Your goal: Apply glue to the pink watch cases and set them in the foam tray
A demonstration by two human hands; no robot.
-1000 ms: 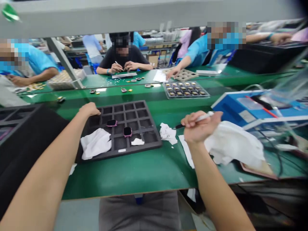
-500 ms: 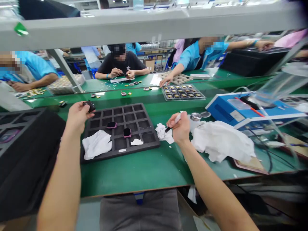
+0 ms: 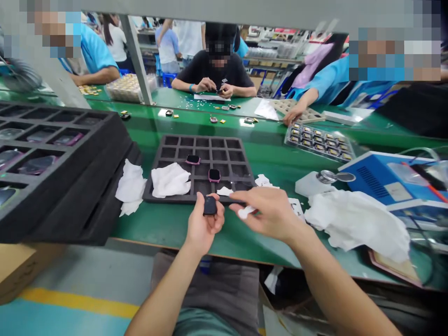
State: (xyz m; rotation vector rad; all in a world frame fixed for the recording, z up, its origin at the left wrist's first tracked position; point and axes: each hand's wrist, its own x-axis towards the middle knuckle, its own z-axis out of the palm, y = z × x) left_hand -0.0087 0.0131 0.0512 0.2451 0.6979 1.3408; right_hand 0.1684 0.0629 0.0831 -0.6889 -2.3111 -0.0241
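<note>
My left hand [image 3: 203, 228] holds a black smartwatch body [image 3: 210, 205], pinched between thumb and fingers above the bench's front part. Close by on its right, my right hand [image 3: 271, 210] is closed on a white pen-like tool [image 3: 247, 211]; most of the tool is hidden by the hand. Behind both hands lies a black foam tray [image 3: 224, 148] with square compartments. Two purple-framed smartwatches, one further back [image 3: 192, 160] and one nearer [image 3: 214, 175], sit in it. A crumpled white cloth [image 3: 171, 179] and a small white scrap [image 3: 224, 191] rest on the tray.
Stacked black foam trays [image 3: 119, 186] stand at left, beside a white wipe [image 3: 130, 186]. At right are a white dispenser bottle [image 3: 310, 183], a large white cloth [image 3: 353, 219] and a blue machine [image 3: 395, 186]. A co-worker's hand [image 3: 296, 112] touches a clear parts tray [image 3: 318, 142].
My left hand has brought the smartwatch body from the tray's left side to the front middle. My right hand has come in towards it with the white tool. The view has shifted.
</note>
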